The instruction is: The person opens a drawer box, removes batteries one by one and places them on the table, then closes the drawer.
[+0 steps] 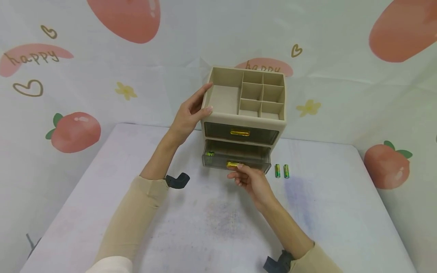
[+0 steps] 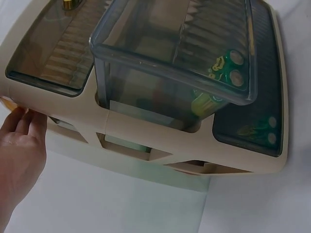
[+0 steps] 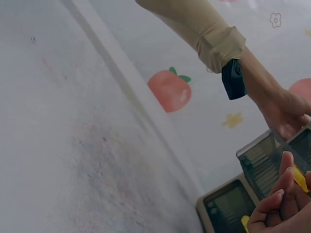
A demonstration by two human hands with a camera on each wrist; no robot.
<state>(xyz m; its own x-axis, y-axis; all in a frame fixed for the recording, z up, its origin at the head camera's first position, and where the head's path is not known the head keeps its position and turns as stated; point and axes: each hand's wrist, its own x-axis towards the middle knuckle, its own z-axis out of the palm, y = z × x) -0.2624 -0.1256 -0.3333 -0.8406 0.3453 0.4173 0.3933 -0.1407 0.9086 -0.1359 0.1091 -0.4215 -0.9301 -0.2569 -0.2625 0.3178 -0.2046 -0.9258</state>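
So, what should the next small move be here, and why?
Probably let the right hand release the yellow handle and reach for the nearer loose battery: the drawer stands open with batteries inside, two lie outside it, and the left hand rests against the organizer.

Two batteries (image 1: 277,171) on the table (image 1: 336,197), right of the organizer (image 1: 244,118)

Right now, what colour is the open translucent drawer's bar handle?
Bar handle: golden yellow, clearest in the head view.
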